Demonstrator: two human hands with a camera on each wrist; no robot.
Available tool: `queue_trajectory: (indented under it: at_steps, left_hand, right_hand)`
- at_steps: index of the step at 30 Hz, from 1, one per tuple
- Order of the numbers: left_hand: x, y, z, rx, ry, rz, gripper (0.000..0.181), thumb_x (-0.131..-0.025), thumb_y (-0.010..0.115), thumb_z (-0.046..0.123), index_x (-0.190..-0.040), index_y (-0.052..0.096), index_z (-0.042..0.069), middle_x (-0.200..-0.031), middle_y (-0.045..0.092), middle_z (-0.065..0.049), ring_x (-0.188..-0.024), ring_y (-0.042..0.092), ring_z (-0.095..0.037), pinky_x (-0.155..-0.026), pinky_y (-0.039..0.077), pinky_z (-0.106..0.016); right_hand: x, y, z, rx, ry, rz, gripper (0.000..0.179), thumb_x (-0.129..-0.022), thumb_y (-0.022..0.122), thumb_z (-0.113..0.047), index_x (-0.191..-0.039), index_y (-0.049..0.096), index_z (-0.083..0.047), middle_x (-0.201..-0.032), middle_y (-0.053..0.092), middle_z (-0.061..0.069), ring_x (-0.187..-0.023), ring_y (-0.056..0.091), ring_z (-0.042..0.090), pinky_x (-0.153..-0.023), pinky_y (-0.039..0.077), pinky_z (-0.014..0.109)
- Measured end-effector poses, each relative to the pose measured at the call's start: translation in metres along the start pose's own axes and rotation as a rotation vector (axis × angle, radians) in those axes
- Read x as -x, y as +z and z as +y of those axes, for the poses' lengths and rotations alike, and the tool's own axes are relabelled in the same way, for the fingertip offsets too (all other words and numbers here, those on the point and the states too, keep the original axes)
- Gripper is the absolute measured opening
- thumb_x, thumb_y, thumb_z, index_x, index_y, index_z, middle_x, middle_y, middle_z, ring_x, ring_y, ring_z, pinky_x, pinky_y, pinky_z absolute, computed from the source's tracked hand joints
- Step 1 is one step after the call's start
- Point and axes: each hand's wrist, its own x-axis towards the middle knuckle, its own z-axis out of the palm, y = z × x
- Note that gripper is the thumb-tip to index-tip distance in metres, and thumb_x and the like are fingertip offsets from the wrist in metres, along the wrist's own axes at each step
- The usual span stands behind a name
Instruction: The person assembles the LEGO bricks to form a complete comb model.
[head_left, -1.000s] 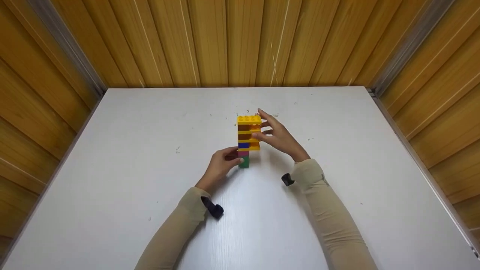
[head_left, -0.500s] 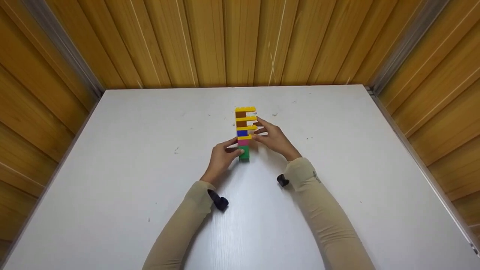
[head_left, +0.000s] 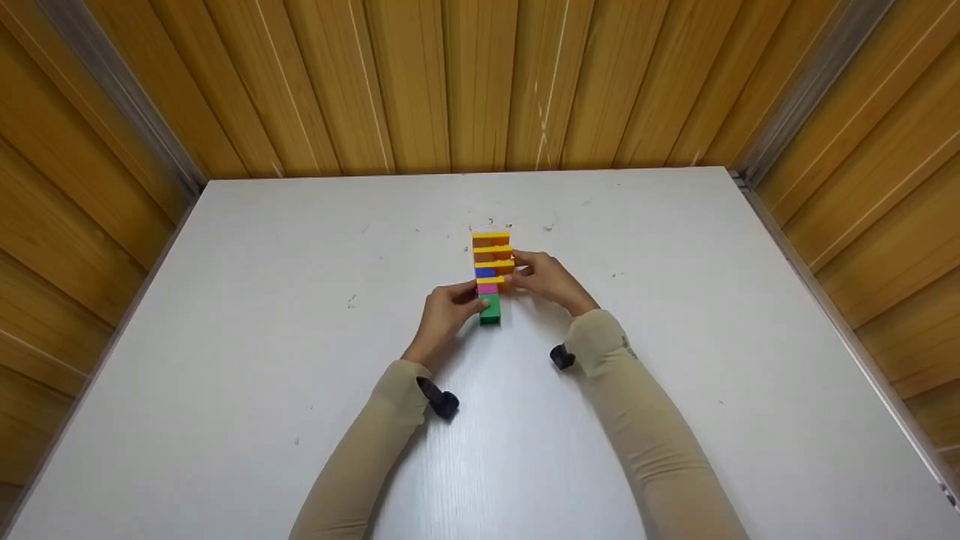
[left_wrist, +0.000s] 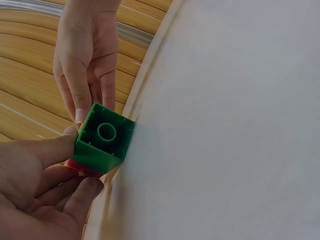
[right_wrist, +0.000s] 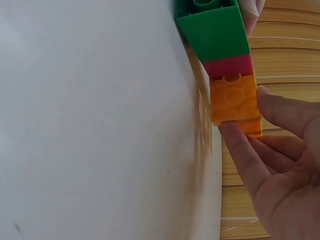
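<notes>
A toy brick tower lies between both hands in the head view, tilted so its base faces the wearer. From the near end come a green brick [head_left: 490, 309], a pink brick [head_left: 487, 288], a blue brick [head_left: 486, 273] and several yellow bricks [head_left: 491, 235] that jut to the right. My left hand [head_left: 441, 319] pinches the green end, thumb on its side. In the left wrist view the hollow underside of the green brick [left_wrist: 97, 159] shows. My right hand [head_left: 553, 280] holds a jutting yellow part; in the right wrist view its fingers grip a translucent orange-yellow brick [right_wrist: 234, 102].
The white tabletop [head_left: 300, 300] has small dark marks. Wood-patterned panels [head_left: 480, 90] stand behind it and at both sides. Black wrist devices sit on the left cuff [head_left: 397, 390] and the right cuff [head_left: 596, 337].
The tower has tipped so its studded top turns away and the green base faces nearer. My right hand has slid down from the upper yellow bricks to lower ones; the left keeps its hold.
</notes>
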Motion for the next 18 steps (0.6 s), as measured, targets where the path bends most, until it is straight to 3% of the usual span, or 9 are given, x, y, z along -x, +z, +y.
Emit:
queue_trajectory:
  at_steps: [8, 15, 18]
  left_hand:
    - [0.001, 0.000, 0.003, 0.003, -0.028, -0.045, 0.046, -0.082, 0.066, 0.023, -0.125, 0.055, 0.008, -0.116, 0.060, -0.005, -0.101, 0.056, -0.013, -0.090, 0.046, -0.026]
    - [-0.001, -0.010, 0.006, -0.152, -0.004, -0.102, 0.048, -0.086, 0.061, 0.029, -0.130, 0.049, 0.013, -0.126, 0.054, -0.005, -0.114, 0.051, -0.016, -0.097, 0.041, -0.032]
    - [-0.001, -0.019, 0.009, -0.231, 0.026, -0.089, 0.048, -0.089, 0.056, 0.031, -0.134, 0.045, 0.016, -0.135, 0.047, -0.004, -0.123, 0.044, -0.020, -0.102, 0.035, -0.035]
  right_hand:
    - [0.000, 0.000, 0.005, -0.010, 0.042, -0.020, 0.058, -0.086, 0.061, -0.030, -0.136, 0.040, -0.011, -0.127, 0.052, 0.011, -0.110, 0.052, 0.024, -0.095, 0.042, 0.038]
    - [0.001, -0.002, 0.007, 0.016, 0.032, 0.020, 0.059, -0.084, 0.062, -0.035, -0.134, 0.044, -0.008, -0.127, 0.052, 0.010, -0.106, 0.056, 0.022, -0.090, 0.046, 0.035]
    - [0.005, -0.006, 0.006, 0.046, -0.007, 0.064, 0.056, -0.086, 0.058, -0.038, -0.133, 0.045, -0.009, -0.129, 0.051, 0.010, -0.109, 0.054, 0.023, -0.094, 0.043, 0.036]
